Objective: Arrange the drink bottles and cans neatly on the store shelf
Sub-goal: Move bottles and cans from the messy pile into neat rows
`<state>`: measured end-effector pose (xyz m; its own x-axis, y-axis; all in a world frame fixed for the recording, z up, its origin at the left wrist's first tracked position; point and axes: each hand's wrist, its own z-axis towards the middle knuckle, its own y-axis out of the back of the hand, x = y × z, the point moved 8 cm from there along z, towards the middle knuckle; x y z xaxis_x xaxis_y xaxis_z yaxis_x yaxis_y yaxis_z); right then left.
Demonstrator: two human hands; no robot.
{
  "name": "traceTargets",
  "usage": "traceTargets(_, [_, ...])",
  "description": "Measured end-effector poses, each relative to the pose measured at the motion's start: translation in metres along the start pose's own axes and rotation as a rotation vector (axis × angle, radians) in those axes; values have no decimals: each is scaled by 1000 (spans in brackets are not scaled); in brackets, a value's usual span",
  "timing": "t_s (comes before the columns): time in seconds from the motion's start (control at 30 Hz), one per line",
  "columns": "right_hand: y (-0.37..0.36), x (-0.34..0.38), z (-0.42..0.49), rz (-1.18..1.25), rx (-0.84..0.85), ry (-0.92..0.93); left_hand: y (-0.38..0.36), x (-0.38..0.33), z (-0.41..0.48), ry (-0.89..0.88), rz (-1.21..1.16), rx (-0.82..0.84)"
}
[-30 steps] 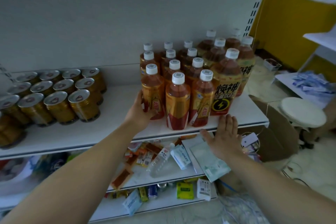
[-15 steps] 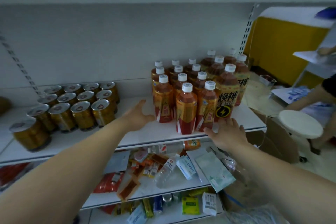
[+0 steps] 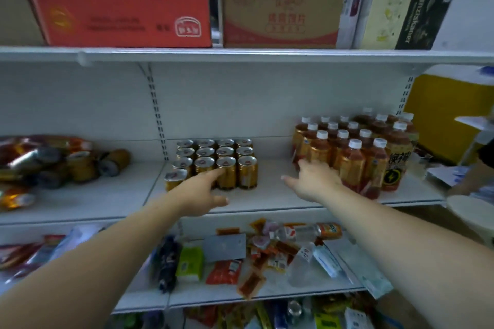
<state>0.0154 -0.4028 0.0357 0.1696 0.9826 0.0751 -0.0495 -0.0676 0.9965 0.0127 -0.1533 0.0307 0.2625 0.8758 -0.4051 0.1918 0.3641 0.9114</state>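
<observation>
Several gold cans (image 3: 226,161) stand in tidy rows at the middle of the white shelf (image 3: 270,195). To their right, white-capped orange tea bottles (image 3: 351,160) stand in rows, with larger dark bottles (image 3: 398,157) beside them. My left hand (image 3: 200,191) stretches out with straight fingers just in front of the front cans and holds nothing. Spread and empty, my right hand (image 3: 312,181) hovers over the shelf gap, close to the leftmost front bottle.
A heap of loose cans and foil packs (image 3: 53,165) lies on the shelf's left section. Cardboard boxes (image 3: 120,0) fill the top shelf. Snack packets and a lying bottle (image 3: 302,234) clutter the lower shelf. A white stool (image 3: 470,211) and someone's arm are at the right.
My view has tilted up and left, revealing the top shelf. My left hand moved from the bottles to the cans; my right hand rose from the shelf edge toward the gap.
</observation>
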Motion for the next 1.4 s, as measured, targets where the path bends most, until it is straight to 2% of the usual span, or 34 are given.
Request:
traceTargets(0.23, [34, 238, -24, 117, -47, 305, 60, 126, -94, 111, 40, -39])
traceTargets(0.43, [47, 397, -27, 170, -26, 504, 108, 235, -145, 244, -3, -117])
traceTargets(0.63, [26, 517, 5, 266, 16, 610, 131, 345, -161, 401, -17, -141])
traceTargets(0.83, [-11, 628, 66, 337, 91, 659, 180, 451, -134, 534, 21, -179])
traceTargets(1.03, [-36, 735, 107, 319, 138, 736, 215, 573, -120, 677, -179, -287])
traceTargets(1.17, [-51, 792, 122, 301, 144, 753, 225, 651, -117, 748, -219, -374])
traceTargets(1.23, [-59, 819, 131, 279, 127, 745, 235, 683, -112, 686, -148, -416])
traceTargets(1.27, [-63, 832, 135, 267, 115, 734, 239, 695, -107, 617, -72, -386])
traceTargets(1.4, [-77, 873, 154, 169, 31, 676, 239, 733, -86, 322, 247, 9])
